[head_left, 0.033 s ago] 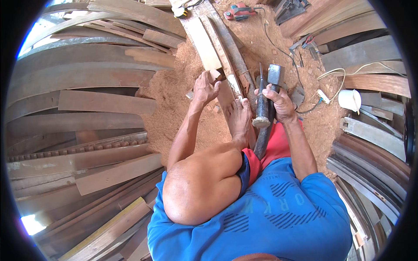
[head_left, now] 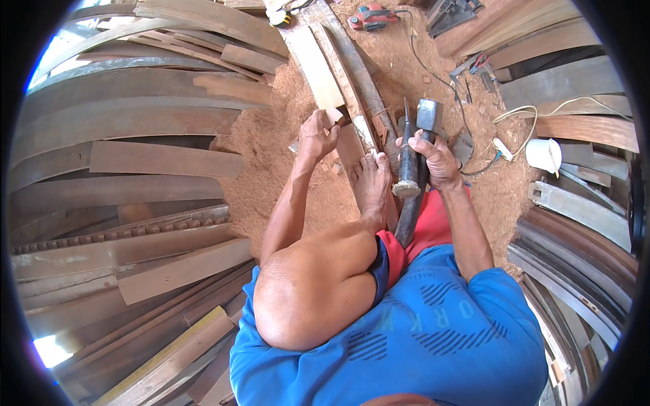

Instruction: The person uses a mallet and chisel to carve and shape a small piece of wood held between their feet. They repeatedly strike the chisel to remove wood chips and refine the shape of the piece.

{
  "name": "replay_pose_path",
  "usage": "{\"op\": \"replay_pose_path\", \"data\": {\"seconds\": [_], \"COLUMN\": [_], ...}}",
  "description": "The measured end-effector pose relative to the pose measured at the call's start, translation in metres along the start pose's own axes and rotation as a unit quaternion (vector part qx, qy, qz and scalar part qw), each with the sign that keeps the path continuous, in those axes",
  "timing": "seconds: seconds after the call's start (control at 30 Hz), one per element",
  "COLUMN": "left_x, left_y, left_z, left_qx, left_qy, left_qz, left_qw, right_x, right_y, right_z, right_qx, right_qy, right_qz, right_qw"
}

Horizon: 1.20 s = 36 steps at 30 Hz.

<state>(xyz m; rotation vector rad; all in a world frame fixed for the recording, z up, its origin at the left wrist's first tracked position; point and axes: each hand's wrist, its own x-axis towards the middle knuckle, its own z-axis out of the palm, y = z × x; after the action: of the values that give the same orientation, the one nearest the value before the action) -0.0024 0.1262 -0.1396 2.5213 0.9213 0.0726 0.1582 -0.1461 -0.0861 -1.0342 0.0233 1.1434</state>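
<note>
My left hand is at the near end of a pale wooden board, its fingers curled against the cut corner and the thumb bent in. What lies under those fingertips is partly hidden. My right hand grips two tools at once. One is a chisel, held with its thin tip pointing away and its flattened round end towards me. Beside it is a hammer with a blocky metal head, its dark handle running back over my red shorts. My bare foot presses on a plank below the board.
Beams lie alongside the board, over wood shavings. A red power tool with a cord sits at the far side. Stacked planks line the left; more timber, a white bucket and a pale cable are at right.
My left fingers have curled in slightly at the board's end, and the thumb has drawn closer. The right hand and its tools stay in place.
</note>
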Motion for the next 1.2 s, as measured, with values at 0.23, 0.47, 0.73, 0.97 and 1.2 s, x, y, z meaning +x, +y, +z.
{"op": "replay_pose_path", "data": {"seconds": [0.23,0.47,0.73,0.97,1.2], "left_x": [-0.001,0.013,0.012,0.010,0.017], "left_y": [0.032,0.011,0.032,0.018,0.020], "left_z": [-0.015,-0.023,-0.025,-0.012,-0.012], "left_qx": [-0.112,-0.103,-0.018,0.017,0.060], "left_qy": [-0.050,-0.166,-0.075,-0.086,-0.137], "left_qz": [-0.199,-0.049,-0.012,0.044,0.047], "left_qw": [0.972,0.980,0.997,0.995,0.988], "right_x": [0.012,0.017,0.017,0.018,0.017], "right_y": [-0.003,-0.013,-0.015,-0.016,-0.011], "right_z": [0.006,0.017,0.018,0.021,0.022], "right_qx": [0.004,0.050,0.004,0.020,0.012], "right_qy": [-0.008,-0.032,-0.025,-0.047,-0.048], "right_qz": [0.035,0.054,0.049,0.049,0.026], "right_qw": [0.999,0.997,0.998,0.998,0.998]}}
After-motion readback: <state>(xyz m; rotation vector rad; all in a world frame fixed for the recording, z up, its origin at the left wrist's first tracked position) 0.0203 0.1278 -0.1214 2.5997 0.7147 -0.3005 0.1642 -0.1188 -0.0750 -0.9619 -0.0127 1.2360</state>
